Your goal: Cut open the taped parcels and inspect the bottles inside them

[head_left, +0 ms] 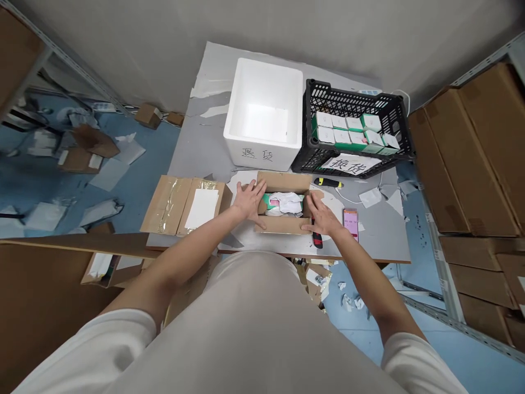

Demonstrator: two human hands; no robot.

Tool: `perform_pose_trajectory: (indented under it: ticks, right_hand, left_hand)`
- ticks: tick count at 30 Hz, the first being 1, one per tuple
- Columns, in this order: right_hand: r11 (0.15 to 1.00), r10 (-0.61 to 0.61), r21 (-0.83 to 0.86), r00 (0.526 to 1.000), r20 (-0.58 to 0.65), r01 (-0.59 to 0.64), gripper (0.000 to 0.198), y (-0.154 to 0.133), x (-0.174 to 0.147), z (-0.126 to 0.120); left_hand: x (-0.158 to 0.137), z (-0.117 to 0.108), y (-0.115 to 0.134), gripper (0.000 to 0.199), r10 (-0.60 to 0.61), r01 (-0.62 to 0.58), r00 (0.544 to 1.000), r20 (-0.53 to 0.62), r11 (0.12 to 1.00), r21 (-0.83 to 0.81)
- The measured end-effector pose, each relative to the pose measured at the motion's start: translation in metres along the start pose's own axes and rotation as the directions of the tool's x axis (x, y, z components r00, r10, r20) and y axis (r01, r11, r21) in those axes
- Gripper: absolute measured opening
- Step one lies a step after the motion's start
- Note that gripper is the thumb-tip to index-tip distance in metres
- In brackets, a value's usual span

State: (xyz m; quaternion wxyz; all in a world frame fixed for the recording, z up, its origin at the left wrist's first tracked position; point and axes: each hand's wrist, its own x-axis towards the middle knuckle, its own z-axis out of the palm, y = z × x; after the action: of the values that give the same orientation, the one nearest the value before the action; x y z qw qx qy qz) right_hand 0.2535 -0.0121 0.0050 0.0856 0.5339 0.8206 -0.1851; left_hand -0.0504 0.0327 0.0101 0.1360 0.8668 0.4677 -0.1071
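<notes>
An opened cardboard box [283, 225] lies on the table in front of me, its long flaps folded outward. Inside it are crumpled white paper [288, 202] and a green-and-white carton [271, 203] partly covered by that paper. My left hand [249, 202] rests on the box's left end, fingers spread. At the right end, my right hand [322, 216] lies with its fingers apart against the box edge. A red-and-black tool handle [317, 239] shows just under my right hand; the rest of it is hidden.
Behind the box stand a white foam box [266, 150] and a black crate [303, 158] with several green-and-white cartons. A taped cardboard box [172, 205] is at left. A yellow-and-black knife [328, 182] and a phone [351, 221] lie at right. Shelves [443, 284] flank the table.
</notes>
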Motion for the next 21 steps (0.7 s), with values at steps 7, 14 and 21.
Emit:
perform_pose_trajectory:
  ticks: [7, 14, 21]
  right_hand:
    - [0.973, -0.003, 0.231, 0.998, -0.059, 0.016, 0.117, 0.015, 0.001, 0.03]
    - [0.972, 0.006, 0.235, 0.997, -0.071, 0.011, 0.11, 0.009, -0.002, 0.035]
    - [0.987, -0.009, 0.163, 0.998, -0.056, 0.018, 0.106, 0.01, -0.002, 0.031]
  left_hand:
    - [-0.004, 0.027, -0.01, 0.102, -0.006, -0.014, 0.991, -0.135, 0.988, -0.153]
    - [-0.024, 0.026, -0.019, 0.078, -0.151, 0.08, 0.923, -0.354, 0.975, -0.208]
    - [-0.019, 0.021, -0.018, 0.067, 0.054, -0.07, 0.985, -0.167, 0.993, -0.091]
